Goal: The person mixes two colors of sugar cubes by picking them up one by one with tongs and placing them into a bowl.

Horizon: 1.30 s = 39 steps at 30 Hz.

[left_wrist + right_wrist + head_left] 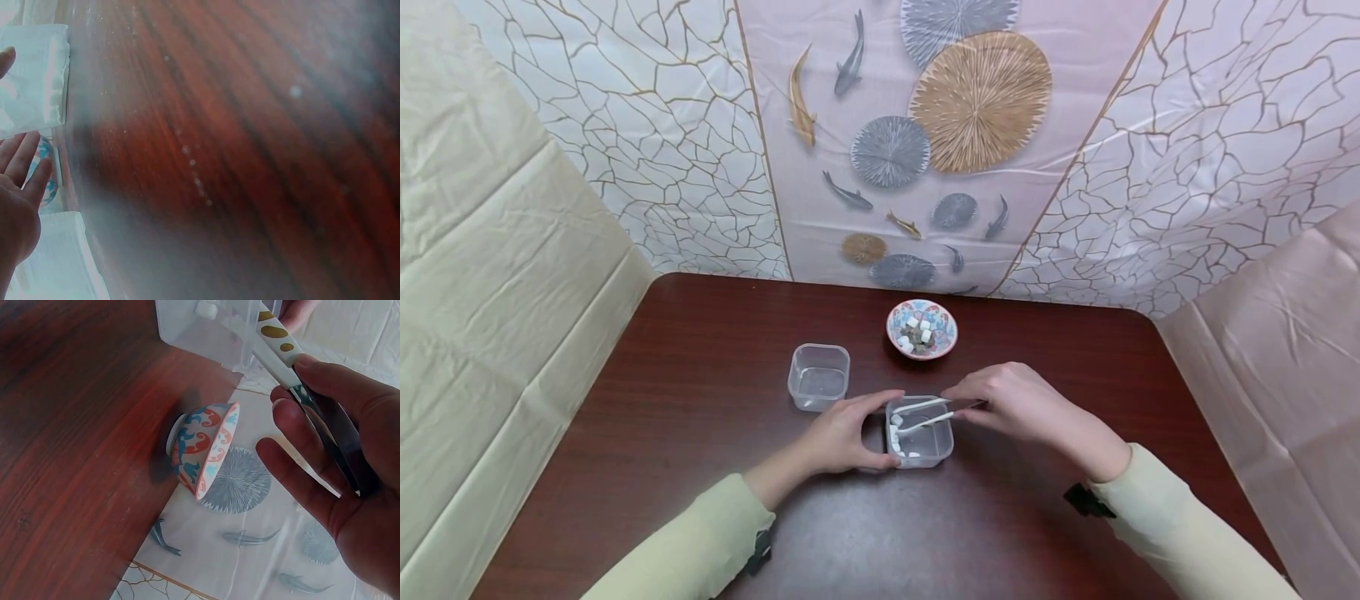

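Dark wood table, left hand cupping cube-filled tub, right hand pinching tongs, empty tub.

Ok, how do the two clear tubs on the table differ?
The near tub holds a few white pieces; the far tub looks empty. The left hand grips the near tub and the tongs in the right hand reach into it; the far tub stands untouched. Both are clear, square plastic.

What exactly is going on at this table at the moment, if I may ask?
A person is working with tongs held in the right hand, their tips down inside a clear plastic container holding a few white cubes. The left hand grips that container's side. A second clear container stands empty to the left, and a patterned bowl of white and dark cubes stands behind.
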{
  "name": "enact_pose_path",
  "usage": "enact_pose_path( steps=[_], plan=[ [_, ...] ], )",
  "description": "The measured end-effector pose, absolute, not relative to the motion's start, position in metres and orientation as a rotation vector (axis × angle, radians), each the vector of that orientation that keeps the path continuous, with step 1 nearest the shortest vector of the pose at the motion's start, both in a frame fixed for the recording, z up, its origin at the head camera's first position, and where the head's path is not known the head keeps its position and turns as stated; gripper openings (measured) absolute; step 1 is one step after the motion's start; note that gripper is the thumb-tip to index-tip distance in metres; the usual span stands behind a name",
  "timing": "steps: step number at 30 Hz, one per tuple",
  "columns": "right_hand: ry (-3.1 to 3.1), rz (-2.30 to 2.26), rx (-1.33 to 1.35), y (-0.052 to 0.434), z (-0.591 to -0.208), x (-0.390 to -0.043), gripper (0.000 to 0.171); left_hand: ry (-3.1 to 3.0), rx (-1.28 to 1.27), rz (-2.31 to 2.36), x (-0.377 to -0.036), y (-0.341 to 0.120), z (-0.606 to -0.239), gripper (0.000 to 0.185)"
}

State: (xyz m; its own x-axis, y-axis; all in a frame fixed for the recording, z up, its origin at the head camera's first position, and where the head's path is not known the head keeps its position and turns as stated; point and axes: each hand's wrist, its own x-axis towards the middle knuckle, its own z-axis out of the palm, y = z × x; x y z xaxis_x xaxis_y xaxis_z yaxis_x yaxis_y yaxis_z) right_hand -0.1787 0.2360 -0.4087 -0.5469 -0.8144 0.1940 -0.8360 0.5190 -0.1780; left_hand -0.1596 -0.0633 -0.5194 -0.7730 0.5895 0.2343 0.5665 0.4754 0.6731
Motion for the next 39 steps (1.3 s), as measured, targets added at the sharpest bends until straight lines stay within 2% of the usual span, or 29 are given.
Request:
enact_pose_path(
  steps=[10, 23, 31, 39],
  plan=[
    [-2.735, 0.310, 1.457, 0.233, -0.407, -0.182, 0.027, 2.701, 1.129, 1.202, -0.164, -0.064, -0.534, 0.091],
    [-2.635, 0.270, 1.460, 0.232, -0.400, -0.175, 0.028, 2.678, 1.008, 1.129, -0.157, -0.063, -0.511, 0.093],
    [-2.559, 0.248, 1.506, 0.228, -0.410, -0.180, 0.031, 2.671, 1.002, 1.136, -0.157, -0.064, -0.512, 0.093],
    [-2.633, 0.181, 1.547, 0.224, -0.401, -0.184, 0.031, 2.664, 1.021, 1.169, -0.158, -0.063, -0.514, 0.093]
  ],
)
